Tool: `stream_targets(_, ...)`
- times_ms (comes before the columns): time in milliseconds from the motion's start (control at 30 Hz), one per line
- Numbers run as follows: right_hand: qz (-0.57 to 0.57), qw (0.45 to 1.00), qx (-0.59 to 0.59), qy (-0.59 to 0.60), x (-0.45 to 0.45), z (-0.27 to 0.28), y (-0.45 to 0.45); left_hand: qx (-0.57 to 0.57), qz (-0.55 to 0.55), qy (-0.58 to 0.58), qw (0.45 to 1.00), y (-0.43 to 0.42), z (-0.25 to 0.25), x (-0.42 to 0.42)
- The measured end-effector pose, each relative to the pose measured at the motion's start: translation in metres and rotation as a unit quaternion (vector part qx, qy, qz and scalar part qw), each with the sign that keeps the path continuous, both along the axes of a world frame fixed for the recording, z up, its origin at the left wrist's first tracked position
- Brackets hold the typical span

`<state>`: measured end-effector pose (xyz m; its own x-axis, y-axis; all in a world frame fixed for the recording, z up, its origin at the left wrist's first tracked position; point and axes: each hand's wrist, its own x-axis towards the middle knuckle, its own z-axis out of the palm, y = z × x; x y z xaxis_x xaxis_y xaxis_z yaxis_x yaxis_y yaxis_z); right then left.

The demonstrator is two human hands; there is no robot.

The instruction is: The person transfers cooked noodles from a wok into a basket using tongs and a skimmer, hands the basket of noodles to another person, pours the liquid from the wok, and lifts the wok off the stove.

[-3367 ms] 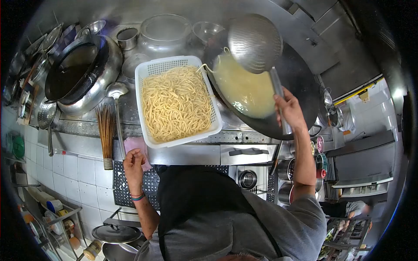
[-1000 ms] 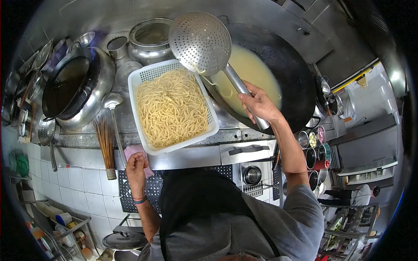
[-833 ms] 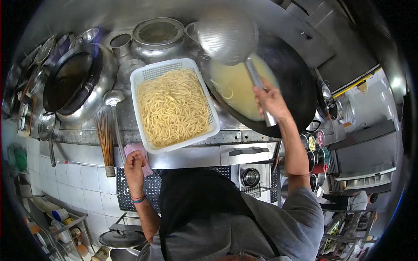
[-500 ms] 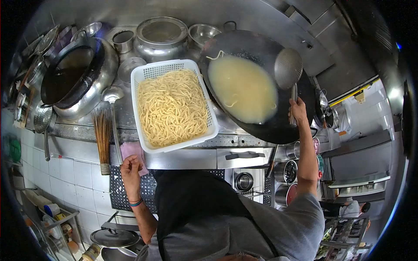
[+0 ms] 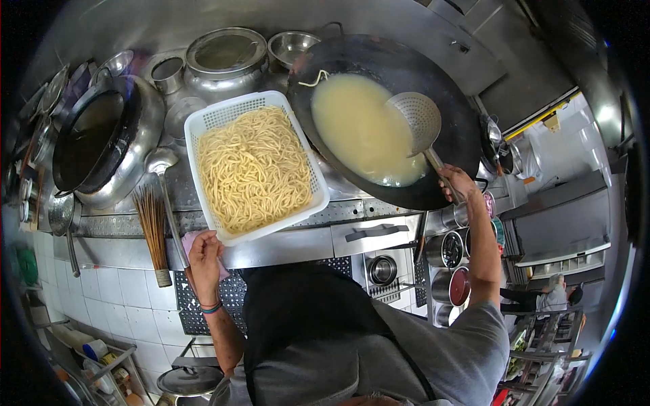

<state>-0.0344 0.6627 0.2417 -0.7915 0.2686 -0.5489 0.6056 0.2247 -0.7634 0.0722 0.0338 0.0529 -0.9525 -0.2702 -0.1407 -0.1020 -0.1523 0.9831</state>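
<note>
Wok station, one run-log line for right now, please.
right hand: holds strainer over wok | left hand: by ladle and cloth, grip unclear | wok: cloudy liquid, stray noodle at side | basket: noodles

A perforated metal strainer (image 5: 416,122) slants at the dark wok's (image 5: 447,101) cloudy yellow liquid (image 5: 355,125); pale noodles (image 5: 254,169) heap in the white basket (image 5: 322,196) alongside.

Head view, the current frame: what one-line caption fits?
Right hand holds a perforated skimmer at cloudy liquid in a black wok, beside a basket of noodles.
</note>
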Motion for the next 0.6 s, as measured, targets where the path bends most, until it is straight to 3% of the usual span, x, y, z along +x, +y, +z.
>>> stream_targets(200,0.023,0.996,-0.051,-0.072,0.01,0.023,-0.009,-0.006,-0.005,0.003,1.0,0.0,0.001,0.005)
stream_targets(300,0.031,0.984,-0.132,-0.113,0.014,0.025,-0.012,0.005,0.001,-0.004,1.0,-0.002,-0.004,0.01)
stream_targets(600,0.031,0.957,-0.259,-0.129,0.025,0.022,-0.049,-0.034,0.034,-0.014,0.999,-0.004,-0.002,0.022)
